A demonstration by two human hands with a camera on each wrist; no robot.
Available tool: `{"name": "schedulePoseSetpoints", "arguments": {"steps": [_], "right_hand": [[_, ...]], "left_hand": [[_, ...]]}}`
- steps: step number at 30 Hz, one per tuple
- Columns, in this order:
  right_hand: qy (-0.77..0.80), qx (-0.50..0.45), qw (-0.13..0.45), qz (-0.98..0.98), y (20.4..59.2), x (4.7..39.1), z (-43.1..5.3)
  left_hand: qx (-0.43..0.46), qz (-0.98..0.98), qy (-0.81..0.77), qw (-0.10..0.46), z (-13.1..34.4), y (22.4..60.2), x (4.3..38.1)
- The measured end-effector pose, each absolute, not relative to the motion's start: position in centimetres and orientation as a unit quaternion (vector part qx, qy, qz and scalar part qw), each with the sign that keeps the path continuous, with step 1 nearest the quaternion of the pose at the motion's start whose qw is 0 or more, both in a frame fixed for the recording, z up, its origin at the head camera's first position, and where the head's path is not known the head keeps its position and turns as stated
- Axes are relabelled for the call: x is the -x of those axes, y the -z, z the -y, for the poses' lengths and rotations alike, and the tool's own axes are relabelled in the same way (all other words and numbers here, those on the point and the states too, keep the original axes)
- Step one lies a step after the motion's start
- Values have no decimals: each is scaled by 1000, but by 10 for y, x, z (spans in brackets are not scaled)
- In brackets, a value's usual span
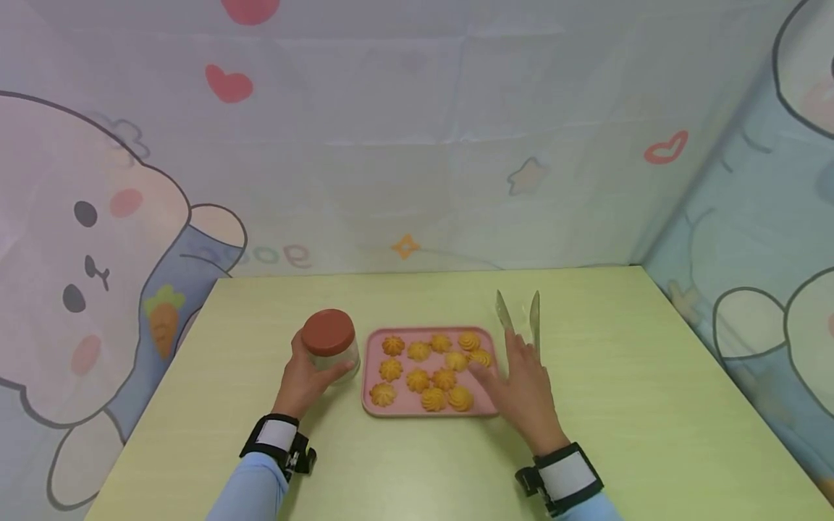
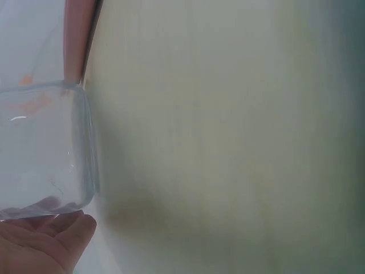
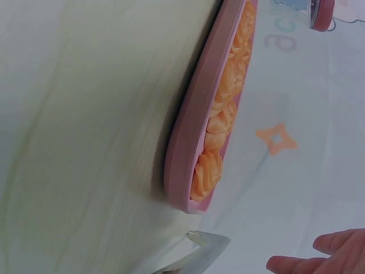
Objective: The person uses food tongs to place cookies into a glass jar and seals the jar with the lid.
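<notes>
Two light blue sleeves, the left one [image 1: 250,488] and the right one [image 1: 589,509], enter from the bottom edge, nearest the viewer. Each wrist wears a black-and-white strap, left [image 1: 276,434] and right [image 1: 567,477], with a small black device attached. Both forearms reach forward over a pale yellow-green table [image 1: 417,470], angled slightly inward.

The left hand [image 1: 305,382] holds a clear jar [image 1: 339,363] with a reddish-brown lid [image 1: 329,331]. Its thumb stretches across the near side of the jar while the fingers wrap the left side. The jar stands upright, just left of a pink tray [image 1: 430,414]; whether its base meets the table is hard to tell.

The tray, a rounded rectangle, lies in the middle, between the hands. Twelve yellow, swirled cookies [image 1: 433,399] show on it, loosely spread.

The right hand [image 1: 521,398] is at the tray's right end, back upward, fingers extended and thumb spread wide toward the cookies. Its fingertips overlap the near part of a pair of tongs [image 1: 504,311], whose two tips point away, spread apart. The right wrist view shows the fingers straight, not curled around anything; whether they touch the tongs cannot be told.

Behind the table hangs a pale cloth [image 1: 391,108] printed with cartoon animals and hearts.
</notes>
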State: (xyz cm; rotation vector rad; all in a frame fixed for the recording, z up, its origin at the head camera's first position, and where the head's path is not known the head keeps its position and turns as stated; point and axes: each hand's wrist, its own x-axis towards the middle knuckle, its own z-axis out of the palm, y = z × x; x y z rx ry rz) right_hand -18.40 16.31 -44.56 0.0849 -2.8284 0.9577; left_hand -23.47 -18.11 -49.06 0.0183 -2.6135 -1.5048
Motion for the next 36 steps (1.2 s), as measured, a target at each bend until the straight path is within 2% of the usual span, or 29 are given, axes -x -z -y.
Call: {"name": "schedulePoseSetpoints", "arguments": {"steps": [13, 27, 36], "right_hand": [[-330, -35, 92, 939, 451, 181, -163], [-368, -37, 84, 925, 444, 179, -159], [-394, -58, 101, 912, 434, 186, -151]], "left_hand": [[-13, 880, 472, 58, 183, 485, 234], [56, 873, 475, 100, 156, 438, 206], [82, 879, 446, 144, 136, 429, 201]]}}
